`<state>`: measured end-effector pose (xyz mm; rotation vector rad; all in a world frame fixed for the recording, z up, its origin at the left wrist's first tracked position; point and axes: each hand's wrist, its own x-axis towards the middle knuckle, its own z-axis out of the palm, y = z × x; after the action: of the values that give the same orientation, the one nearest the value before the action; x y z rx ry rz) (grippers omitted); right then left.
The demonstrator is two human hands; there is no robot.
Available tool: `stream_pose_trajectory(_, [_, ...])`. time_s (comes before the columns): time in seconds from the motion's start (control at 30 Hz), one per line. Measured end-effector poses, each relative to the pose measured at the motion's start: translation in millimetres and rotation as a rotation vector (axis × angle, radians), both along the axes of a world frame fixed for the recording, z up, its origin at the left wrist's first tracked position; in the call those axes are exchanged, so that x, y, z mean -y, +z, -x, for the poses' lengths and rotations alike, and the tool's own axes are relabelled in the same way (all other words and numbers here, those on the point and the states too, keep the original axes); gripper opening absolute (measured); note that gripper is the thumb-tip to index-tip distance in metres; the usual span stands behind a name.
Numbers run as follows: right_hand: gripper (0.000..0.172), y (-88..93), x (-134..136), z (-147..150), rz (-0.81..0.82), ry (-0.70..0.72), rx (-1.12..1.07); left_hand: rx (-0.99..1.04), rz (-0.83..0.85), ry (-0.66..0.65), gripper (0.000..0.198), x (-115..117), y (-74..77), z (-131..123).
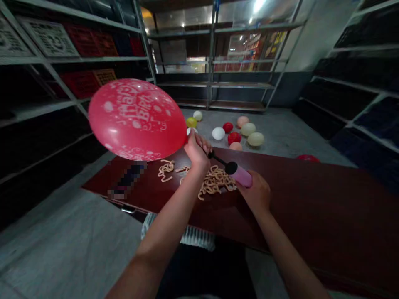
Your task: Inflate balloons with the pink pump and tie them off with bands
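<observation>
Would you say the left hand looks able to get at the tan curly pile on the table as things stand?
Probably yes: the left hand sits just above the tan curly pile, with nothing between them, though its grip is occupied pinching the red balloon onto the pump.

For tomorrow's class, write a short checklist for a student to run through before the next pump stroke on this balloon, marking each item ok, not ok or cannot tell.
1. Left hand closed on the balloon neck: ok.
2. Right hand wrapped around the pink hand pump: ok.
3. Black nozzle seated in the neck: cannot tell, the left hand hides the join.
4. Red Happy Birthday balloon whole: ok, round with no tear visible.
5. Pump free of the curly tan strips on the dark red table: cannot tell, this view does not show whether they touch.
</observation>
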<state>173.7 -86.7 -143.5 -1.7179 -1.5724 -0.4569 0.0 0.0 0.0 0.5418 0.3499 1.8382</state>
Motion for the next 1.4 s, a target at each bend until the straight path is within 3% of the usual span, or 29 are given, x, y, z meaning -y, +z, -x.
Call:
stream_pose_trajectory(0.23, [0.034,2.8,10.1,-2.6,0.019,-0.073,-0.007,-0.041,0.058,-0.013,0.053,17.2,-38.6,-71.0])
stream_pose_trajectory(0.4, [0.032,4.9,12.3,-2.0,0.036,-0.119,-0.005,-0.033,0.101,-0.044,0.051,16.0,-50.5,-77.8])
stream_pose_trajectory(0.73, [0.032,9.1,13.6,19.6,0.083,0.083,0.189,-0.070,0.211,-0.024,0.050,4.2,-40.0,-10.3])
stream_pose_trajectory(1.0, [0.045,10.1,16.0,23.9,0.141,0.232,0.320,-0.030,0.245,-0.046,0.053,8.1,-30.6,75.9])
stream_pose_trajectory(1.17, [0.053,11.0,13.5,25.1,0.210,0.308,0.365,-0.031,0.224,0.005,0.048,8.2,-28.7,127.8])
stream_pose_trajectory(1.27, [0.054,9.8,12.3,24.9,0.221,0.325,0.367,-0.038,0.231,0.019,0.047,9.0,-23.8,140.1])
stream_pose_trajectory(1.4, [0.052,9.2,12.2,22.1,0.178,0.322,0.278,-0.048,0.197,0.060,0.049,14.2,-10.7,126.2])
